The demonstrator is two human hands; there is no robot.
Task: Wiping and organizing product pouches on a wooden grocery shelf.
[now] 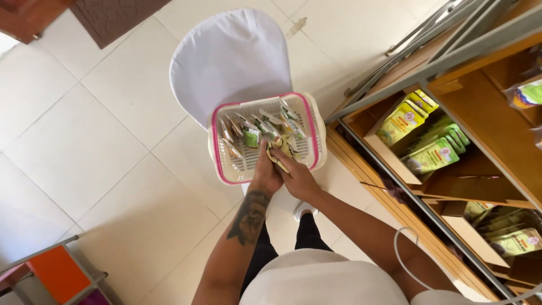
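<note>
My left hand [264,172] and right hand [297,178] meet over the pink-rimmed basket [217,152] on the white chair [226,62], both pinching one yellowish sachet [280,152] (others lie inside); next I'd need steady fingers, I judge.

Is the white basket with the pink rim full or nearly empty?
Partly full. The basket holds a row of small packets across its upper half; bare slatted floor shows below them, where both hands hold more packets.
</note>
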